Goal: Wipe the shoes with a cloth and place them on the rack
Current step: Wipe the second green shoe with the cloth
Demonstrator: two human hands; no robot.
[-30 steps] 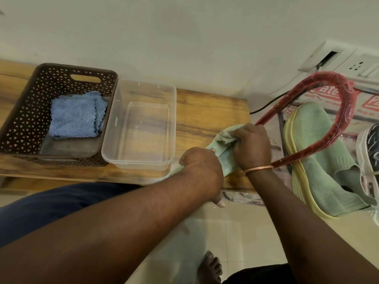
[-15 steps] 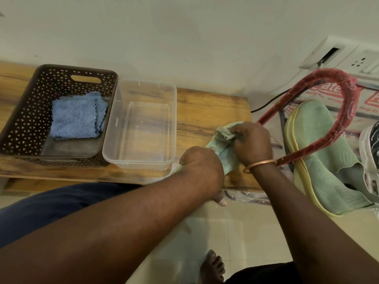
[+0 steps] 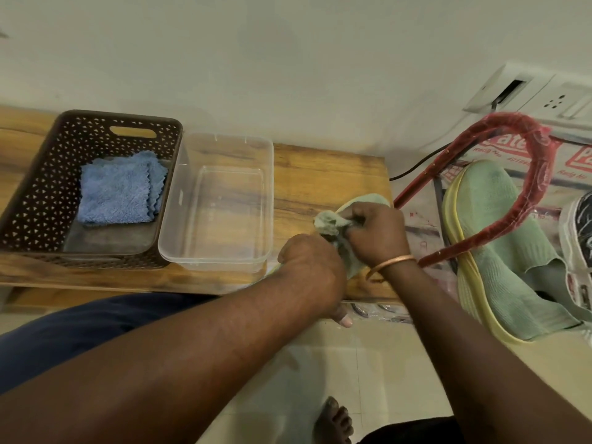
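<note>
Open across the bare bench (image 3: 323, 174) strip; hemmed left by clear tub (image 3: 266, 200) and basket (image 3: 38, 193), right by red rack frame (image 3: 541, 174).

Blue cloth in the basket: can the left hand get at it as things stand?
Probably, once freed. The blue cloth lies uncovered in the open basket, but the left hand grips a shoe and would have to release it first.
</note>
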